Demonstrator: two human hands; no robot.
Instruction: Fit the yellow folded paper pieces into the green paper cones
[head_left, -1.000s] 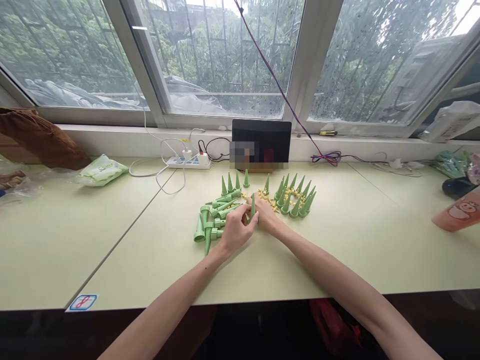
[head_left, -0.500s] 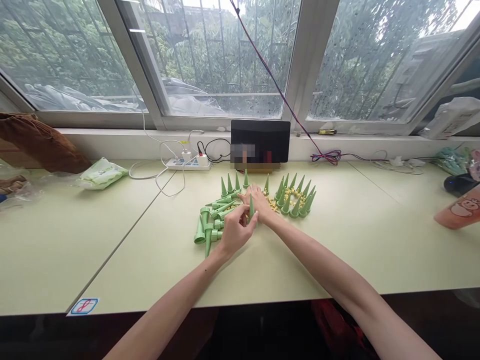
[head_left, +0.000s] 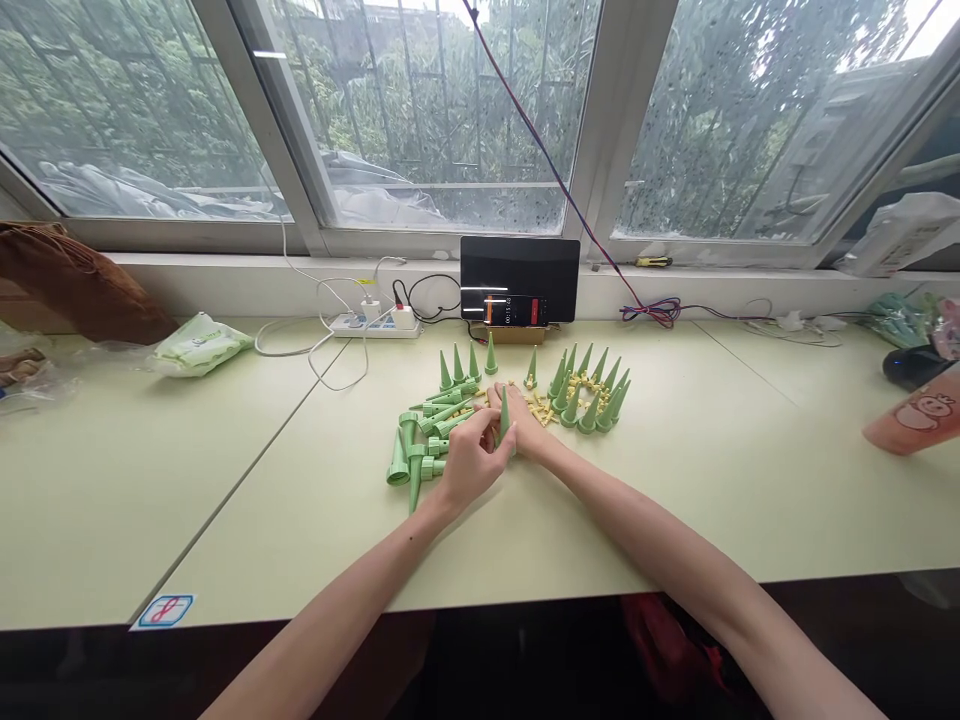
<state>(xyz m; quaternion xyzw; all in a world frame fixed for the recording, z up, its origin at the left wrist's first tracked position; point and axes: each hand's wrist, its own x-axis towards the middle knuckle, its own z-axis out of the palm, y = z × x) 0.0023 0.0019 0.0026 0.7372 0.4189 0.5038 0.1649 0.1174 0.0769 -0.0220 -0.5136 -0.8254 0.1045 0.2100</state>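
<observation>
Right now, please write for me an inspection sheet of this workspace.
Surface: pale green table.
Work pieces: green cones, some standing, some lying; small yellow pieces among them.
Clutter: green-white packet left, orange container right.
Hands: left hand holds one cone point-up; right hand close behind, grip hidden.
Cables: white cables at a power strip; red-blue wires coiled at the back.
Surroundings: windows behind; dark screen with a phone before it.

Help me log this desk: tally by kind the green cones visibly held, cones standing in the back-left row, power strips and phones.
Green cone held in left hand: 1
Cones standing in back-left row: 4
Power strip: 1
Phone: 1
Total: 7
</observation>
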